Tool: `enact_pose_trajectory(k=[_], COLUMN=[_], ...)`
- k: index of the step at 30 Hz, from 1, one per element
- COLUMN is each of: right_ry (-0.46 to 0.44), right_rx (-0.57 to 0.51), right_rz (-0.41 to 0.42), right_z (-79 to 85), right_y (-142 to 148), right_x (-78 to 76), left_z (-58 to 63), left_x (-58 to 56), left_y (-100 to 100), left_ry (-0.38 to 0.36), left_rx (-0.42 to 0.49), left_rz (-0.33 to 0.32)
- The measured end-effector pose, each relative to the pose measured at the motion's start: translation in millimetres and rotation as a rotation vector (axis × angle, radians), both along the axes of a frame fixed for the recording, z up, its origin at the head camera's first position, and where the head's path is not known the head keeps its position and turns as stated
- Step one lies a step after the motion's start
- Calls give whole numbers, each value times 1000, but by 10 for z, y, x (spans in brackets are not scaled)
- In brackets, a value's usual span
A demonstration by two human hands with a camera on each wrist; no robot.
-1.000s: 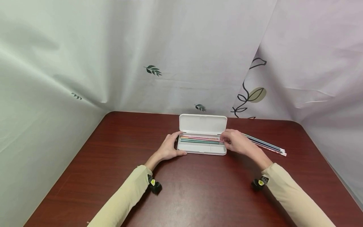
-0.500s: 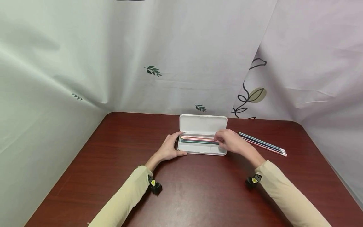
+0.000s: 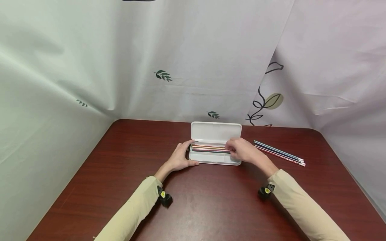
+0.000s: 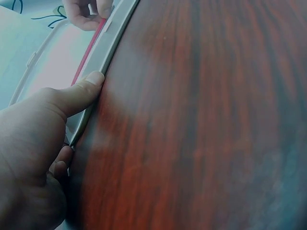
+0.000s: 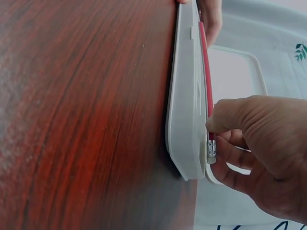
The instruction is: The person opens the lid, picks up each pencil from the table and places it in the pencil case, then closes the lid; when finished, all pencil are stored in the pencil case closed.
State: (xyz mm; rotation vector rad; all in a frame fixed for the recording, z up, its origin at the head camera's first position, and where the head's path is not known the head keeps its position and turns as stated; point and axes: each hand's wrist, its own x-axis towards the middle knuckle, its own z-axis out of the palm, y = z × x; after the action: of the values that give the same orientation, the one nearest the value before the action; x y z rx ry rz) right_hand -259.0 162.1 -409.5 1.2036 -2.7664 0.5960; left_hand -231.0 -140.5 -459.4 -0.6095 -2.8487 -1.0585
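A white pencil case (image 3: 208, 157) lies on the table with its lid raised toward the back. Several pencils (image 3: 208, 148) lie side by side in its long compartment. My left hand (image 3: 178, 158) grips the case's left end, thumb along the front edge and fingers toward the back corner. Over the right part of the case, my right hand (image 3: 245, 151) pinches a red pencil (image 5: 207, 72) near its eraser end. In the right wrist view the metal band and pale eraser stick out past the thumb, close over the case's rim. The red pencil also shows in the left wrist view (image 4: 88, 50).
Several more pencils (image 3: 278, 153), blue, dark and red-white, lie slanted on the dark red-brown table (image 3: 211, 201) right of the case. A white curtain (image 3: 193, 67) with leaf prints hangs behind the table and along both sides.
My right hand has moved left over the case with the red pencil, which now lies more in line with the other pencils. The left hand has stayed at the case's left end.
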Motion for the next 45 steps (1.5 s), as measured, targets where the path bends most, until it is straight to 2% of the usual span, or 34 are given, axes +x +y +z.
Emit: enact_pose_trajectory(k=[5, 10, 15, 20, 23, 30, 37, 45], right_ry=[9, 34, 89, 172, 192, 146, 150, 149], right_rx=[-12, -89, -152, -187, -175, -114, -67, -37], right_rz=[6, -18, -100, -178, -233, -367, -415, -447], right_z=[-1, 27, 22, -15, -54, -112, -159, -235], right_y=[21, 168, 490, 916, 1175, 1610, 1809, 1916], right_x=[1, 15, 59, 176, 260, 445, 539, 580], left_z=[11, 20, 29, 31, 30, 36, 29, 17], left_x=[1, 0, -9, -22, -21, -10, 5, 9], left_y=[1, 4, 12, 9, 4, -9, -12, 8], left_ry=[-2, 3, -1, -1, -1, 4, -1, 1], left_rx=[1, 3, -2, 0, -2, -7, -11, -6], left_rz=[-1, -1, -1, -2, -1, 0, -9, -6])
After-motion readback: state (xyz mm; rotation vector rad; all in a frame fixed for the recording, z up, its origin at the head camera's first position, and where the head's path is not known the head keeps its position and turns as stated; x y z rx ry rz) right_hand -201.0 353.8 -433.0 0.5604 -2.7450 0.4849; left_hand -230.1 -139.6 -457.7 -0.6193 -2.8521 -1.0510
